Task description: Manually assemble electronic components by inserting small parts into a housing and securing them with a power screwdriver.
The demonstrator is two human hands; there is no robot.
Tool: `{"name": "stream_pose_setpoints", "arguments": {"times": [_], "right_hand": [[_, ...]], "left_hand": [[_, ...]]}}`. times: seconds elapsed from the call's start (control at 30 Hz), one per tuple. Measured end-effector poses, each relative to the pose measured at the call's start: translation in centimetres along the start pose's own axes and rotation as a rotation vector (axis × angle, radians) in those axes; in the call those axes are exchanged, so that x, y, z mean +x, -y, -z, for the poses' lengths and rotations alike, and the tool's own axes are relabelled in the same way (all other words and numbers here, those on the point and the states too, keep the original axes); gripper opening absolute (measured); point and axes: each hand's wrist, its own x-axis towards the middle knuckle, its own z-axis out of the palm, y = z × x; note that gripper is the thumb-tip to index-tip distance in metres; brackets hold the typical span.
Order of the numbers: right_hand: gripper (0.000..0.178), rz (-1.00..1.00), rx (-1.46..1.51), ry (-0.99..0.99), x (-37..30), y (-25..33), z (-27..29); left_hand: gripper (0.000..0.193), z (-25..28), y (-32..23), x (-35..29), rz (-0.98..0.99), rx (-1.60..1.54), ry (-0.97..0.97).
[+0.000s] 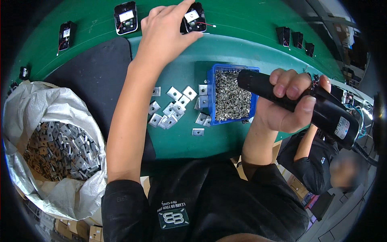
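Observation:
At the far side of the work surface, my left hand (pixel 165 34) has its thumb and forefinger around the near and far edges of a black plastic housing (pixel 200 26). A white piece and a red wire with a small white plug show inside it. My right hand (pixel 292 94) is wrapped round a black corded electric screwdriver (pixel 330 117). The tool's front end points left over a blue bin (pixel 213 94) of small metal screws (pixel 233 99); its tip is hard to make out against them. Square metal plates (pixel 174 93) with centre holes lie loose left of the bin.
A white woven sack (pixel 20 157) full of metal plates stands at left, beside a black mat (pixel 92 76). More black housings (pixel 125 18) line the green belt (pixel 242 16) at the back, others (pixel 284 36) farther right. A co-worker (pixel 310 161) sits at right.

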Motion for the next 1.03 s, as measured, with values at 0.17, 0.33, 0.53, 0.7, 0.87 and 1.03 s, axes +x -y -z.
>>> {"name": "stream_pose_setpoints", "arguments": {"times": [0.17, 0.33, 0.53, 0.7, 0.87, 1.03], "right_hand": [[0.058, -0.057, -0.078, 0.053, 0.1, -0.3, -0.7], [0.059, -0.009, 0.066, -0.011, 0.4, 1.3, -0.3], [0.049, 0.040, 0.213, 0.036, 1.6, 3.7, 1.5], [0.041, -0.051, 0.241, 0.062, 1.8, 5.5, 1.5], [0.041, -0.028, 0.245, 0.054, 1.7, 5.9, 1.6], [0.046, -0.033, 0.275, 0.093, 1.7, 6.8, 2.1]], "left_hand": [[0.082, -1.8, 2.4, 0.6, -0.115, 0.009, -0.249], [0.048, -3.6, 3.9, 1.1, -0.535, -0.154, -0.687], [0.033, -2.7, 0.5, -1.9, -0.852, -0.339, -0.191], [0.038, -4.7, -1.4, -2.7, -0.913, -0.325, -0.180], [0.032, -6.1, -1.7, -3.2, -0.942, -0.301, -0.196], [0.029, -6.3, -2.0, -3.4, -0.939, -0.299, -0.226]]}}
